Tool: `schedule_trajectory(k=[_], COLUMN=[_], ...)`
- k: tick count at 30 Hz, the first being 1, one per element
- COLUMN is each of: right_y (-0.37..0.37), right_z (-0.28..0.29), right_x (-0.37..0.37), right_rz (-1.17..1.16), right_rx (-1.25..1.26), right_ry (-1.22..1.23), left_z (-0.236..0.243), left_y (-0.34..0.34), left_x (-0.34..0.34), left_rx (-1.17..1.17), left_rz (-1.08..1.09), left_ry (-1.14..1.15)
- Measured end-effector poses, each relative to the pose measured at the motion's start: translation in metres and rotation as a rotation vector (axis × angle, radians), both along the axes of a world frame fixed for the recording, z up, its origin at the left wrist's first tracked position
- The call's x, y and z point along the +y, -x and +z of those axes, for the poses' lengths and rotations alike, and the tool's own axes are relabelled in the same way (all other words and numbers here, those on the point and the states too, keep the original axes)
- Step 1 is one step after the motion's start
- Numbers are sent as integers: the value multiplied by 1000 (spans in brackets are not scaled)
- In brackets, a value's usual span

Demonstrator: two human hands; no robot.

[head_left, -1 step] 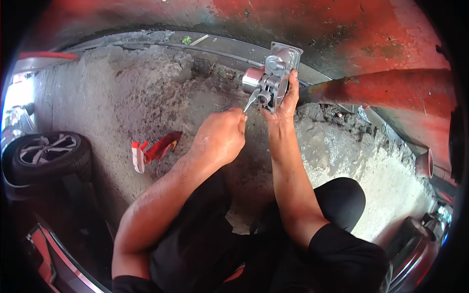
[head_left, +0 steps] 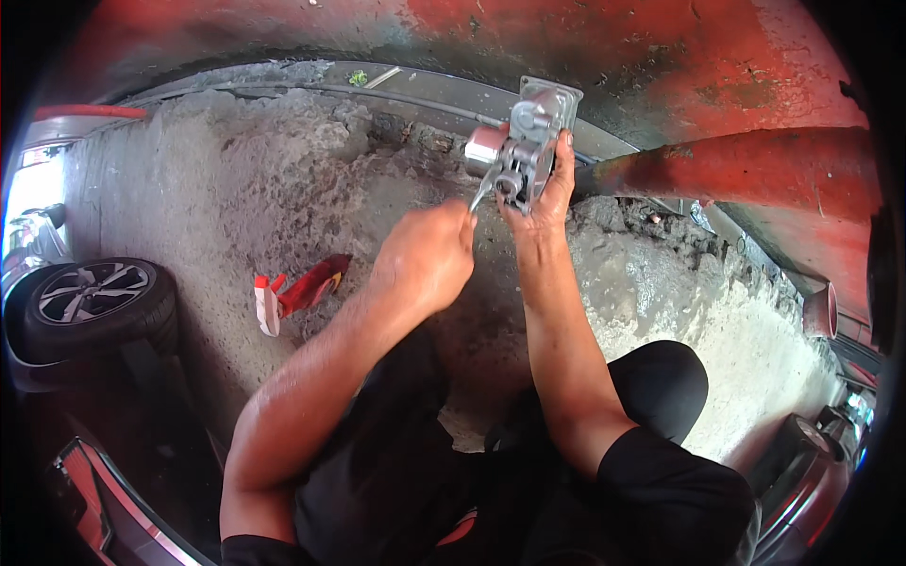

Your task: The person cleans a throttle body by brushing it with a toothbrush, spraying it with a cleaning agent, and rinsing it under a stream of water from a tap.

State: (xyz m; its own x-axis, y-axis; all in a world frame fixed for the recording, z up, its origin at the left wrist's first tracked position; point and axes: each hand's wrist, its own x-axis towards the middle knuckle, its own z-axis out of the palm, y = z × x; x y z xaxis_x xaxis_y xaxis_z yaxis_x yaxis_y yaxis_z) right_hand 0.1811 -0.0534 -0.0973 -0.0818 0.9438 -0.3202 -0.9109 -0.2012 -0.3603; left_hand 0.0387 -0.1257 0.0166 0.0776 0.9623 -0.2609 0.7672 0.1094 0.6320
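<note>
My right hand [head_left: 547, 203] grips a silver metal car part [head_left: 528, 141], which looks like a throttle body with a squarish flange and a shiny cylinder. It is held up in front of me, with the fingers partly hidden behind it. My left hand [head_left: 425, 255] is closed around a thin silvery tool [head_left: 482, 189] with a slightly broader head. That head meets the lower part of the metal piece, near a round collar. Blur keeps me from telling the tool's exact kind.
A red spray bottle [head_left: 302, 288] with a white and red trigger lies on the rough concrete floor [head_left: 217, 208] to the left. Left of it is a car wheel [head_left: 99, 302]. A thick red pipe [head_left: 736, 170] runs along the right, below a stained red wall [head_left: 528, 38].
The metal part has shifted very slightly up in the picture. My left hand and the tool have moved a little with it, and both grips stay the same.
</note>
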Motion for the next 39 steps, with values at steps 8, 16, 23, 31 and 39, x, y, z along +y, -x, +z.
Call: schedule_trajectory(k=[8, 16, 23, 31, 39], right_y=[8, 9, 8, -2, 8], right_z=[3, 1, -6, -21, -9], right_x=[-8, -4, -7, -1, -6], right_rz=[72, 70, 111, 8, 56], right_rx=[0, 13, 72, 9, -53], right_ry=[-46, -12, -40, 17, 2], left_z=[6, 8, -3, 23, 2], left_y=[-6, -7, -1, 34, 5], left_x=[0, 21, 10, -15, 8], left_rx=[79, 30, 22, -227, 259], left_rz=[47, 33, 1, 289, -33], left_ry=[102, -27, -10, 65, -57])
